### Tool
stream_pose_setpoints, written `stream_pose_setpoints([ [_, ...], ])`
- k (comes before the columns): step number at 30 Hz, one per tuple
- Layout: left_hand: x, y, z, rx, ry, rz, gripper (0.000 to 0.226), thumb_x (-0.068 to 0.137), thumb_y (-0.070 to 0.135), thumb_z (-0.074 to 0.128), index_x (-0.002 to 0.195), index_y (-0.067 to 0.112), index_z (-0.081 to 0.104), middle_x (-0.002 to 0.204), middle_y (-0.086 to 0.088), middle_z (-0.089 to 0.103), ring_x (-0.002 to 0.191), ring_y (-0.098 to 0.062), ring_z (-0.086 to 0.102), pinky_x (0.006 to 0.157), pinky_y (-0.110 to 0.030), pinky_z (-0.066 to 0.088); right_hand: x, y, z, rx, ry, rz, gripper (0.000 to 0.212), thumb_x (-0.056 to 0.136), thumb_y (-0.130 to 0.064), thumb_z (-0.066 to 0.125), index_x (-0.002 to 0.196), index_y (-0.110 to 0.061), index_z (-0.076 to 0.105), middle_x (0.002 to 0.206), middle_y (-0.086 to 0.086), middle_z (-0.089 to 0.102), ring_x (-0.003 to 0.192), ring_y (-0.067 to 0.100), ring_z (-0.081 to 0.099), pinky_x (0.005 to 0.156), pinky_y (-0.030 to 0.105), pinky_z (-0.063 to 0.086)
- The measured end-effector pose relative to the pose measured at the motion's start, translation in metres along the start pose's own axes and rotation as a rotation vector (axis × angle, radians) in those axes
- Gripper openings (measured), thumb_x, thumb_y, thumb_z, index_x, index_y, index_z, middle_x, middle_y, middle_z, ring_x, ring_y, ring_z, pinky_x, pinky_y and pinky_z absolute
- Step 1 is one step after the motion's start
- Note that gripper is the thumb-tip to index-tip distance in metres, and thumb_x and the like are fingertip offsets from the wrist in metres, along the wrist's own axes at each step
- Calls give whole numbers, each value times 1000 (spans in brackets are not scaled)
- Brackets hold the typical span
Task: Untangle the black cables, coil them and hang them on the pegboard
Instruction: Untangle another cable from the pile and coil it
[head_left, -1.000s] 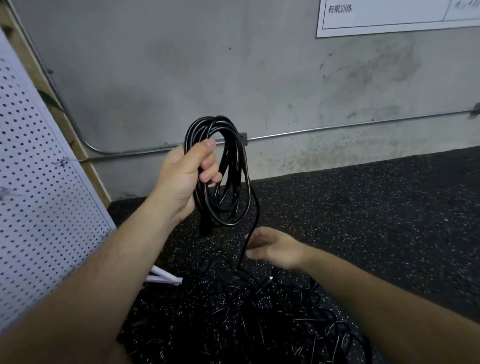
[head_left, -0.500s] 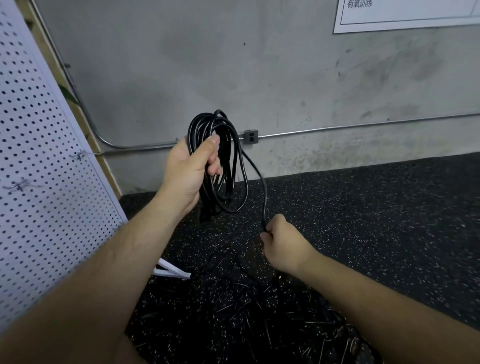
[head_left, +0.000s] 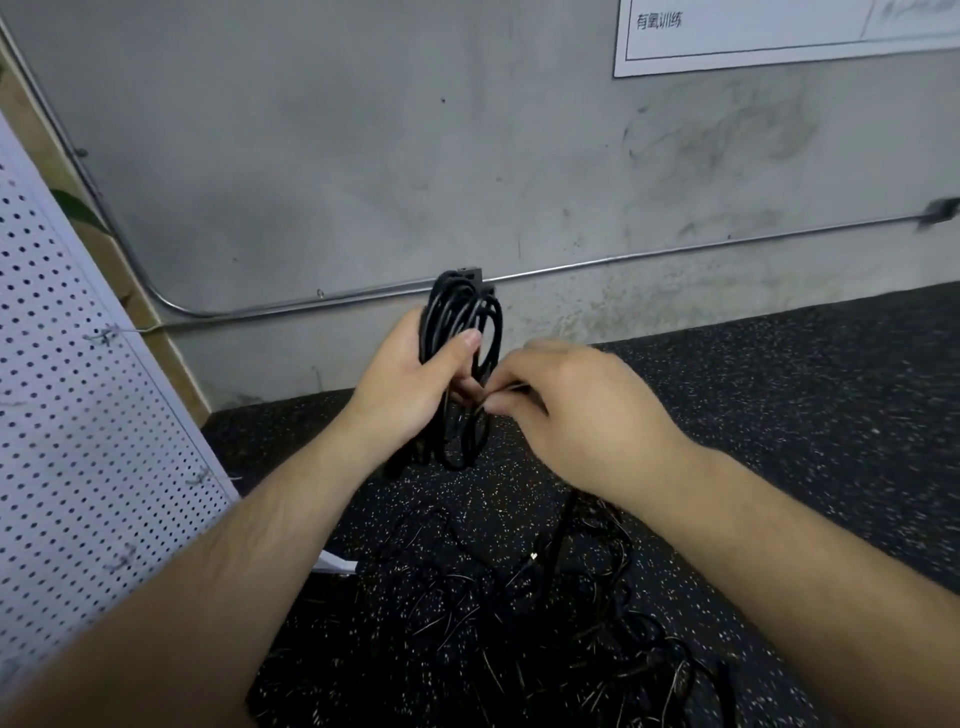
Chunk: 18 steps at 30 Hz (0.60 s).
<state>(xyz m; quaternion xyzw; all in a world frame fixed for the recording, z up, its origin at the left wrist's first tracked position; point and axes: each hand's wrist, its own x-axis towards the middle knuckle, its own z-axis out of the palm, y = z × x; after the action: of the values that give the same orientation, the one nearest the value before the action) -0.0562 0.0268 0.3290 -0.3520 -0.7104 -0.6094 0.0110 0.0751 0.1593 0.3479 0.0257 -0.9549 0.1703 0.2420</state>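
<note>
My left hand (head_left: 410, 384) grips a coil of black cable (head_left: 460, 317) upright in front of me, thumb pressed over the loops. My right hand (head_left: 566, 405) is right beside the coil and pinches the cable's loose strand against the loops at mid height. The strand trails from under my right hand down to a tangled pile of black cables (head_left: 545, 613) on the floor. A white pegboard (head_left: 78, 415) with small wire hooks leans at the left.
A dark speckled rubber floor (head_left: 779, 415) runs to a grey concrete wall (head_left: 363, 156). A metal conduit (head_left: 623, 257) runs along the wall. A white poster (head_left: 779, 31) hangs at the upper right. A white strip (head_left: 335, 562) lies by the pegboard's foot.
My right hand rose from low near the floor pile, taking hold of the loose strand, and brought it up to the coil. The coil now looks narrower and sits lower in view.
</note>
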Motion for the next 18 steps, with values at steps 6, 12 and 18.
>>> stream_pose_setpoints([
  [6, -10, 7, 22, -276, -102, -155, 20, 102, 33, 58, 100, 13, 59, 65, -1, 60, 47, -19, 51, 54, -34, 47, 13, 17, -4, 329, 246, 354, 45, 73, -49, 87, 90, -21, 56, 77, -8, 64, 67, 6, 59, 57, 21, 46],
  [12, -7, 6, 25, -432, -160, -179, 19, 91, 24, 68, 89, 11, 54, 66, -1, 50, 45, -13, 40, 47, -27, 42, 17, 34, -3, 856, 275, 441, 27, 94, -32, 71, 100, -13, 54, 71, 2, 58, 44, 11, 48, 50, 35, 52],
  [18, 10, 10, 2, -608, 33, -186, 20, 98, 22, 65, 84, 15, 52, 71, 2, 49, 49, -11, 37, 49, -25, 41, -9, 59, 17, 801, -81, 385, 21, 107, -29, 47, 104, -15, 62, 76, 0, 66, 71, 19, 66, 81, 40, 58],
])
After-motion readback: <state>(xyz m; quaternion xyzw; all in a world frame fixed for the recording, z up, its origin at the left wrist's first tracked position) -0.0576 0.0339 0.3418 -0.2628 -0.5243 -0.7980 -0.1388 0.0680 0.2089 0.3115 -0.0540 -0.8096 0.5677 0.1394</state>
